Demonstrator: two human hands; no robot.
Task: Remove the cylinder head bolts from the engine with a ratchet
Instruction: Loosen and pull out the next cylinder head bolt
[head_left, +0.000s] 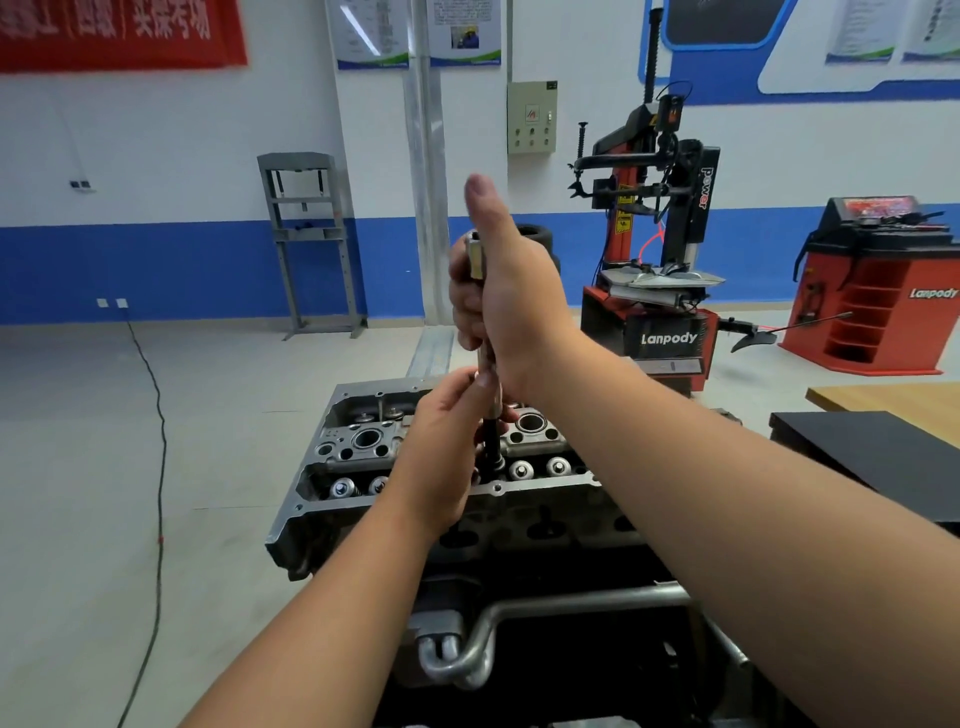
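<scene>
One ratchet (477, 260) held upright over one cylinder head (363, 447); right hand (506, 291) clenched round its upper shaft, thumb raised; left hand (447, 431) fingers pinching lower extension at a bolt hole

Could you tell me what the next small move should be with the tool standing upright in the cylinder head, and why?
Probably lift it straight up. The right hand grips the tool near its top, the left hand pinches the shaft lower down, and the lower end sits in a bolt well of the cylinder head, so pulling sideways could bind.
</scene>
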